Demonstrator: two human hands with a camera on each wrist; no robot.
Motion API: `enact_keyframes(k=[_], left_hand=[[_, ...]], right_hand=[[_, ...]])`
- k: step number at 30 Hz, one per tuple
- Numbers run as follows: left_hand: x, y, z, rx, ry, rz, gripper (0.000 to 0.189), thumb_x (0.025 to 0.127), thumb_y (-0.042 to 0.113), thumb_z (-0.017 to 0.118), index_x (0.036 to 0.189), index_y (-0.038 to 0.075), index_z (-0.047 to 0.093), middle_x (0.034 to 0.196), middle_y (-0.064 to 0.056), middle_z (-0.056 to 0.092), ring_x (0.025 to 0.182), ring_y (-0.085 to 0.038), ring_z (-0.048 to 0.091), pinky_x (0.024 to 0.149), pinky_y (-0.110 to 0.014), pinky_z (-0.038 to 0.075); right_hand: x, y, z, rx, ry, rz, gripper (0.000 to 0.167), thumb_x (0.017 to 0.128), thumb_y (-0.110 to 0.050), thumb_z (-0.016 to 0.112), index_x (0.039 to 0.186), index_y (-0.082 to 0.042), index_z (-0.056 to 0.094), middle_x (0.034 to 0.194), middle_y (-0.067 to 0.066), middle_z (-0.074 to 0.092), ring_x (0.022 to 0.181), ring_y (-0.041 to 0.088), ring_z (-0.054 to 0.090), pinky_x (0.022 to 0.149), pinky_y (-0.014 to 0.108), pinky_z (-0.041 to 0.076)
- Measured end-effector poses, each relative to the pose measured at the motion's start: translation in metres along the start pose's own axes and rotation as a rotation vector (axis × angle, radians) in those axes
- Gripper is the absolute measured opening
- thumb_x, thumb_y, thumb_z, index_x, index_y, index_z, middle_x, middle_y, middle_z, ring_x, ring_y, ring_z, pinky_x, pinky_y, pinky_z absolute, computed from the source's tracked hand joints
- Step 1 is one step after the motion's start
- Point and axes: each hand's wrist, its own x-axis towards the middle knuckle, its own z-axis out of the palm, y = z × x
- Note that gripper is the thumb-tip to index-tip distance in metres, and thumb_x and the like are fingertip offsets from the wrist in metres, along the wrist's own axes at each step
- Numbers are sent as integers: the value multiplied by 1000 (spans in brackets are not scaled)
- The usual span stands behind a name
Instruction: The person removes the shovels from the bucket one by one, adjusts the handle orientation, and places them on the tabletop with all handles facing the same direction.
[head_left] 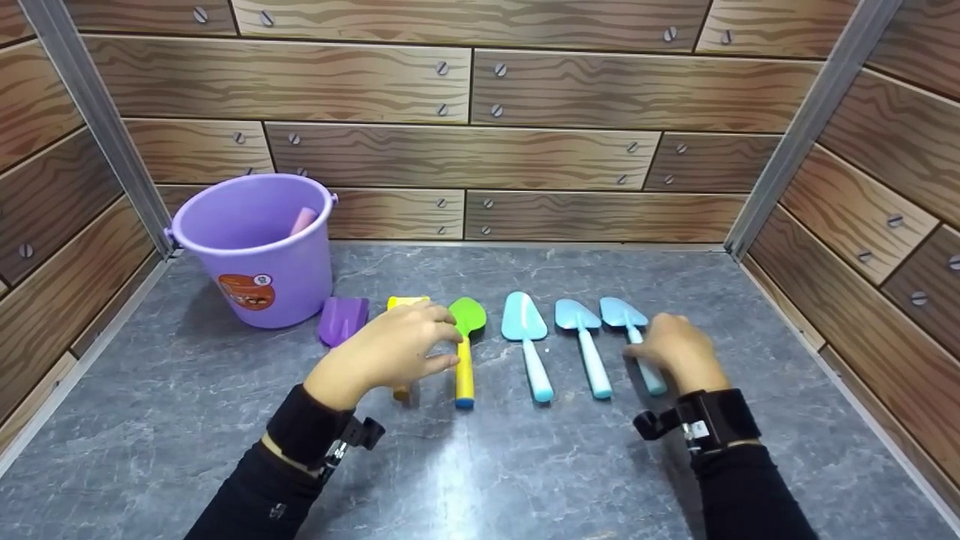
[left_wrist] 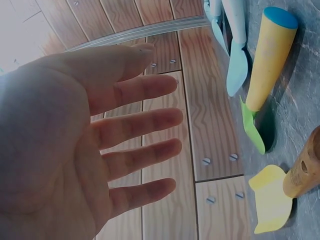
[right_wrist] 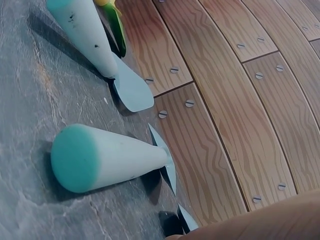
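Note:
My left hand (head_left: 394, 341) hovers over a yellow-bladed hand tool (head_left: 407, 301) with a brown handle, hiding its middle. In the left wrist view, the fingers (left_wrist: 145, 150) are spread and hold nothing. Close to its thumb lies a green-bladed trowel (head_left: 466, 319) with a yellow handle. At the right end of the row, my right hand (head_left: 679, 351) has its thumb across the handle of a light blue trowel (head_left: 651, 379); its other fingers curl down, mostly hidden. Left of that trowel lie a second blue trowel (head_left: 592, 364) and a broader-bladed one (head_left: 523, 319).
A purple bucket (head_left: 307, 281) with a pink object (head_left: 303, 220) inside stands at the back left. Beside it lies a purple scoop (head_left: 343, 319), partly behind the left hand. Wood-patterned walls (head_left: 570, 90) enclose the grey marbled surface (head_left: 525, 480) at back and sides.

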Motion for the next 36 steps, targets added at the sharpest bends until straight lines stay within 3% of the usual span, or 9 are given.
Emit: enact_keyframes(k=[9,18,24,29,36], left_hand=[[0,1,1,2,-5,0,33,112,24,79,136,1,83,145,-21,79,140,-40,74,126,-60,60],[2,-2,4,21,26,38,31,112,23,79,133,1,84,138,-19,82,133,-38,76,120,-57,63],[0,-4,1,15,33,25,30,111,23,81,131,1,85,137,-18,82,129,-37,76,117,-55,64],[-1,-4,-2,-5,17,-10,30,112,22,81,133,2,85,140,-19,81,134,-39,75,123,-57,61],[-4,-8,-7,7,56,-19,30,112,24,81,133,2,84,141,-18,81,136,-40,75,120,-58,63]], right_hand=[[0,1,1,1,1,9,48,104,-42,86,105,5,75,114,29,77,93,37,75,89,59,68],[2,2,1,-7,-1,0,46,104,-40,85,105,5,76,119,32,77,99,40,75,94,61,68],[2,3,0,-3,-9,9,47,104,-41,85,106,5,75,118,30,77,99,40,75,93,61,68],[3,4,-1,0,-11,18,50,103,-45,86,107,4,75,116,29,77,97,39,75,93,61,68],[3,5,-1,19,-20,19,48,103,-45,86,104,2,75,110,24,77,94,36,74,89,57,67]])
